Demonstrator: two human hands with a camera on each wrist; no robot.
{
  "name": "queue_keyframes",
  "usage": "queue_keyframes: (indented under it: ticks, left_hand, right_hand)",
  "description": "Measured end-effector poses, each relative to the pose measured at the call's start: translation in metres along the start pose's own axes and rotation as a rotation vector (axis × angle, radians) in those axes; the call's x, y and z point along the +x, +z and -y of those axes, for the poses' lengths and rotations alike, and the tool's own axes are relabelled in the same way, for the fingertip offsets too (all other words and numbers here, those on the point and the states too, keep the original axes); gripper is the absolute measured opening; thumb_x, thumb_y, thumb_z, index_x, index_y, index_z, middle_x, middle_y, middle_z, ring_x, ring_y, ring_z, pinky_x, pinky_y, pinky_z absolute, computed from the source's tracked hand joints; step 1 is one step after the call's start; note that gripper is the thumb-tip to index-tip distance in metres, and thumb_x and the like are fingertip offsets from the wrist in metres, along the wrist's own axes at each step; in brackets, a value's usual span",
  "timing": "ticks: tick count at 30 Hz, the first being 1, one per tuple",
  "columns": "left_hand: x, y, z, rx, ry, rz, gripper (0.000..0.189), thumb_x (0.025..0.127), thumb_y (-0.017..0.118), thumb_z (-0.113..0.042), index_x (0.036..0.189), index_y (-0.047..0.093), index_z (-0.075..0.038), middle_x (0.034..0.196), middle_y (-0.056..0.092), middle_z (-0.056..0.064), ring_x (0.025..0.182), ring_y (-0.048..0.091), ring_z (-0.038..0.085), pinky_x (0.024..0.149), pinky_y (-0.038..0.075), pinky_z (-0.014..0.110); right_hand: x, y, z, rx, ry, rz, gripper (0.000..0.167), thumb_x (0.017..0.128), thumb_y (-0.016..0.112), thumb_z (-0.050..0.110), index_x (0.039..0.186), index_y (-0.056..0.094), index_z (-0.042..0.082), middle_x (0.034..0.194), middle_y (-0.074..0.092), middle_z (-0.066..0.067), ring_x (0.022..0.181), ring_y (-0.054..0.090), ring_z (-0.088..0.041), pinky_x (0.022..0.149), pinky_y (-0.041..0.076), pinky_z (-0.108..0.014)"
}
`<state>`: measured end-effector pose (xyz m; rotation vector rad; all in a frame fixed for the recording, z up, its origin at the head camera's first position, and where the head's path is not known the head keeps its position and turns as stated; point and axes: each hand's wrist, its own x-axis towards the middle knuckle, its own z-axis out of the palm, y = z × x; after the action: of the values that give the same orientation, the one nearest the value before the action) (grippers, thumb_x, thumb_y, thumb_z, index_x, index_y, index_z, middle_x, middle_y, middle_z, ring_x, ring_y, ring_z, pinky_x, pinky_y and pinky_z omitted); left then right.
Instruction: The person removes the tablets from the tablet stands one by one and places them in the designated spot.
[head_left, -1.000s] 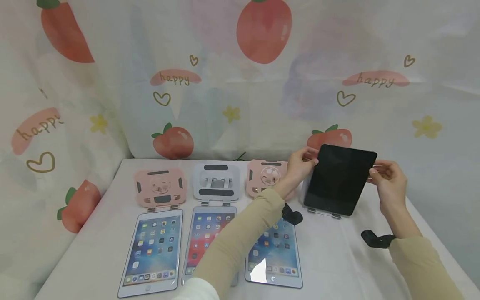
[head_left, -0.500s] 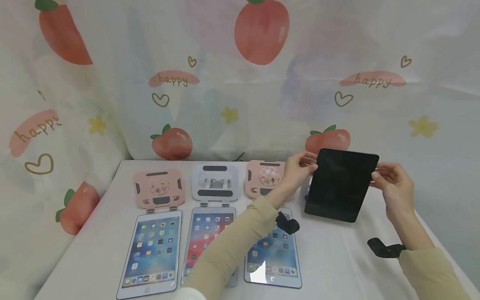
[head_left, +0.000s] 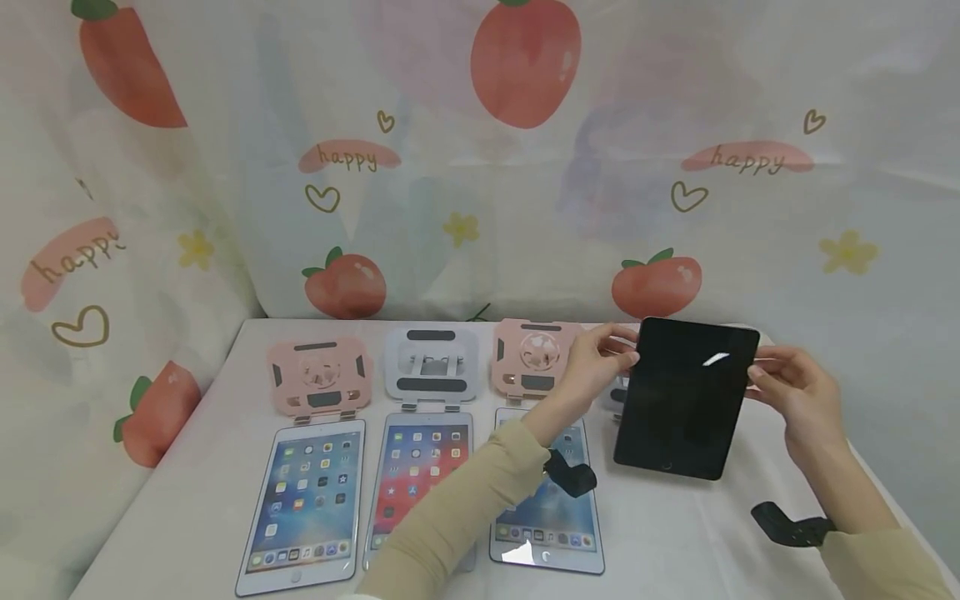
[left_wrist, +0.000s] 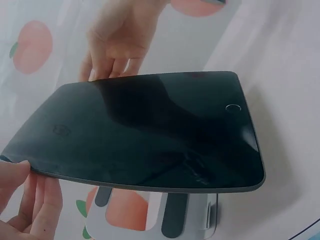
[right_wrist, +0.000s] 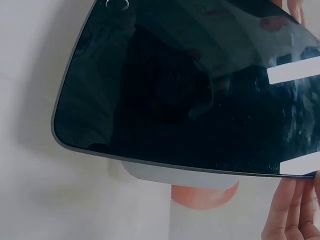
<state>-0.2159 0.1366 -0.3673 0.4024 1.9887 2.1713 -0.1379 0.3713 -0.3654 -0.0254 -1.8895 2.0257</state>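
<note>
A black tablet (head_left: 686, 400) with a dark screen is held tilted over the right part of the table. My left hand (head_left: 596, 367) pinches its left edge between thumb and fingers; my right hand (head_left: 798, 396) pinches the right edge. In the left wrist view the tablet (left_wrist: 165, 130) hangs over a pale stand (left_wrist: 200, 220) with dark pads, which it mostly hides. The right wrist view has the tablet's (right_wrist: 165, 90) home-button end standing off the white cloth, its shadow beside it.
Three white tablets with lit screens lie in a row: left (head_left: 311, 500), middle (head_left: 408, 458) and right (head_left: 551, 533). Behind them are a pink stand (head_left: 321, 375), a white one (head_left: 432, 364) and another pink one (head_left: 536, 354). A printed curtain (head_left: 525, 225) hangs at the back.
Both hands have drawn the black tablet off the stand behind it, down and toward me. The stand's metal hooks no longer show under its lower edge. A bright reflection now shows on its screen.
</note>
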Motion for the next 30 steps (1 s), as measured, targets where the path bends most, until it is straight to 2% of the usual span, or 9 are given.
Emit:
queue_keyframes:
  ticks: [3, 9, 12, 15, 22, 27, 30]
  left_hand:
    - [-0.005, -0.001, 0.003, -0.001, -0.005, 0.014, 0.020, 0.084, 0.068, 0.002, 0.101, 0.069, -0.007, 0.084, 0.065, 0.008, 0.064, 0.060, 0.007, 0.073, 0.060, 0.035]
    - [-0.017, -0.001, 0.008, -0.024, -0.066, 0.019, 0.019, 0.084, 0.068, 0.001, 0.100, 0.070, -0.009, 0.079, 0.062, -0.001, 0.065, 0.059, 0.009, 0.074, 0.060, 0.036]
    - [-0.022, -0.001, 0.011, -0.067, -0.100, 0.021, 0.020, 0.083, 0.068, 0.003, 0.101, 0.069, -0.007, 0.082, 0.064, 0.003, 0.066, 0.059, 0.011, 0.076, 0.060, 0.037]
    - [-0.027, -0.002, 0.013, -0.087, -0.133, 0.011, 0.021, 0.082, 0.068, 0.004, 0.100, 0.070, -0.007, 0.085, 0.065, 0.007, 0.066, 0.059, 0.011, 0.073, 0.060, 0.033]
    - [-0.036, -0.003, 0.022, -0.123, -0.191, -0.003, 0.022, 0.082, 0.067, 0.005, 0.100, 0.070, -0.007, 0.085, 0.066, 0.008, 0.063, 0.060, 0.010, 0.071, 0.060, 0.030]
    - [-0.041, -0.002, 0.031, -0.186, -0.225, -0.018, 0.024, 0.081, 0.065, 0.009, 0.100, 0.069, -0.004, 0.082, 0.066, 0.006, 0.061, 0.060, 0.011, 0.071, 0.060, 0.032]
    - [-0.045, -0.003, 0.036, -0.191, -0.237, -0.025, 0.024, 0.081, 0.065, 0.008, 0.100, 0.069, -0.005, 0.083, 0.066, 0.008, 0.061, 0.061, 0.011, 0.070, 0.060, 0.030]
  right_hand:
    - [-0.004, -0.003, -0.001, -0.011, 0.018, 0.027, 0.023, 0.089, 0.060, -0.004, 0.101, 0.065, 0.015, 0.083, 0.067, 0.009, 0.070, 0.064, -0.002, 0.061, 0.055, -0.015]
    - [-0.012, -0.009, -0.006, -0.097, 0.054, 0.047, 0.024, 0.091, 0.058, -0.001, 0.103, 0.064, 0.019, 0.082, 0.065, 0.010, 0.071, 0.063, -0.001, 0.062, 0.054, -0.013]
    - [-0.016, -0.011, -0.009, -0.153, 0.071, 0.049, 0.024, 0.092, 0.058, 0.001, 0.104, 0.064, 0.021, 0.082, 0.064, 0.012, 0.072, 0.062, -0.001, 0.062, 0.054, -0.012]
    - [-0.019, -0.012, -0.011, -0.164, 0.083, 0.062, 0.023, 0.093, 0.057, 0.002, 0.103, 0.064, 0.022, 0.082, 0.065, 0.013, 0.072, 0.062, -0.001, 0.063, 0.054, -0.012]
    - [-0.023, -0.015, -0.016, -0.179, 0.116, 0.096, 0.024, 0.093, 0.058, 0.003, 0.101, 0.066, 0.024, 0.081, 0.066, 0.014, 0.071, 0.063, -0.001, 0.062, 0.053, -0.013]
    - [-0.024, -0.019, -0.026, -0.225, 0.150, 0.092, 0.022, 0.092, 0.060, 0.006, 0.102, 0.066, 0.026, 0.081, 0.066, 0.014, 0.072, 0.063, -0.001, 0.062, 0.053, -0.014]
    - [-0.026, -0.022, -0.035, -0.259, 0.167, 0.081, 0.020, 0.092, 0.061, 0.008, 0.104, 0.067, 0.024, 0.081, 0.066, 0.012, 0.072, 0.063, -0.003, 0.062, 0.054, -0.016]
